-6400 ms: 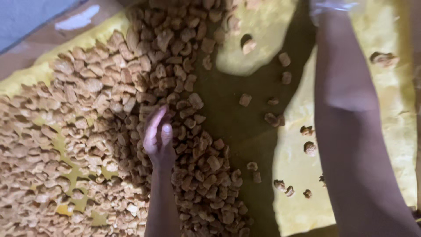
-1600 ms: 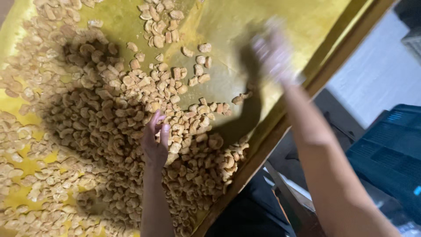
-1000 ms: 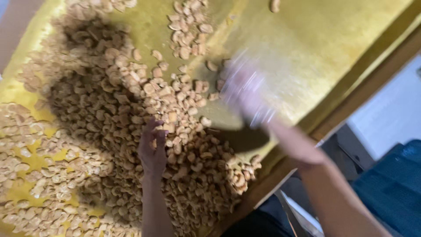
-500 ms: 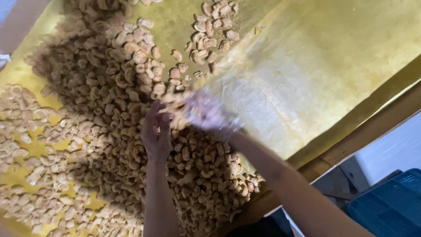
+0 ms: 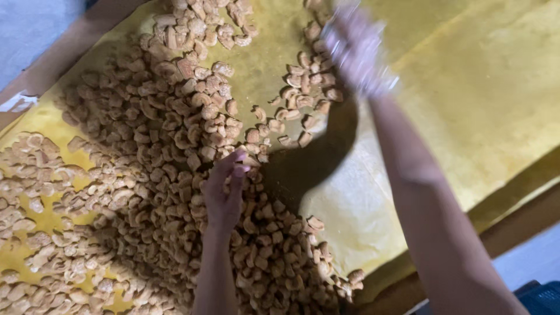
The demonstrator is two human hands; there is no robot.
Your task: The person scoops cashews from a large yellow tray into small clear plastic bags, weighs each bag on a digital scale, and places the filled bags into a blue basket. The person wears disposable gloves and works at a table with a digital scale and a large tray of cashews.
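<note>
The left hand [image 5: 223, 195] rests on the pile of cashew nuts [image 5: 169, 151] with the fingers bent together; if it grips a nut, I cannot tell. The right hand [image 5: 357, 49] is blurred above the far edge of the pile, so its grip is also not clear. The nuts lie on a yellow sheet [image 5: 484, 105]. A fast sweep may push nuts off the near edge of the sheet. Half a second ago the right hand was beside the left one.
</note>
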